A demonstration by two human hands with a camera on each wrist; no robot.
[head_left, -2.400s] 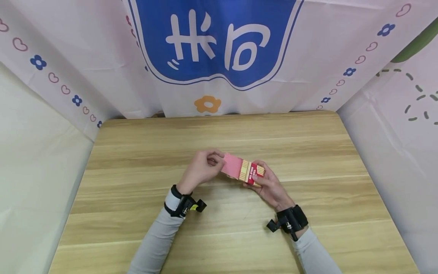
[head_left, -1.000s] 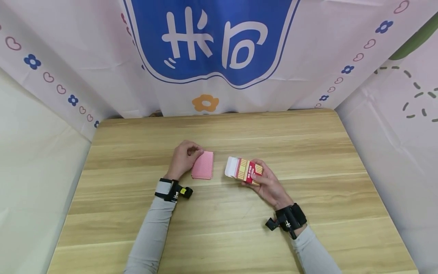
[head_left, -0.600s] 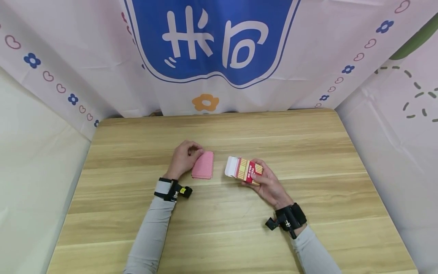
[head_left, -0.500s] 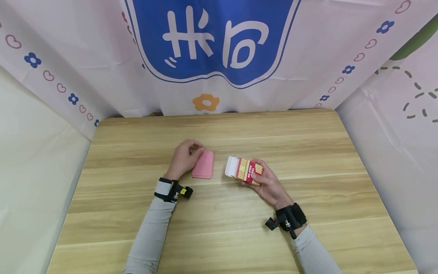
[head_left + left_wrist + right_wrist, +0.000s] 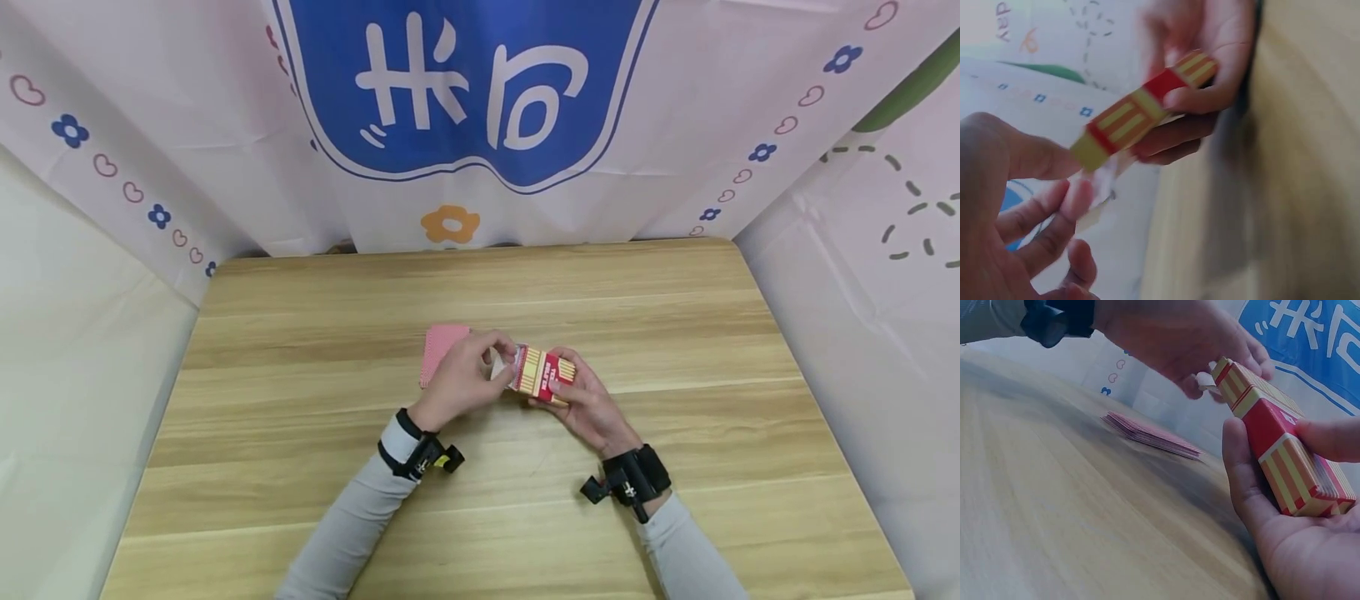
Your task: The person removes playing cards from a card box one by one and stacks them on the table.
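My right hand (image 5: pixel 596 421) grips a red-and-yellow striped card box (image 5: pixel 550 377), thumb across its printed face and fingers underneath. The box points left, its white flap (image 5: pixel 497 365) folded out and a pink edge showing at the mouth. At that end is my left hand (image 5: pixel 459 382), bent thumb and fingers on either side of the opening; I cannot tell whether they pinch anything. The left wrist view has the left thumb right at the end of the box (image 5: pixel 1125 122). Behind the left hand, a stack of pink-backed cards (image 5: pixel 442 343) lies on the table, slightly slanted in the right wrist view.
Both hands are above a light wooden table (image 5: pixel 675 333) with rounded back corners. White printed cloth (image 5: pixel 360 212) with a blue emblem hangs behind it, and pale sheets stand along the left and right sides.
The left hand first drew pink cards from the box and laid them on the table to the left. It has since left that stack and moved right to the box's mouth. The right hand stays put.
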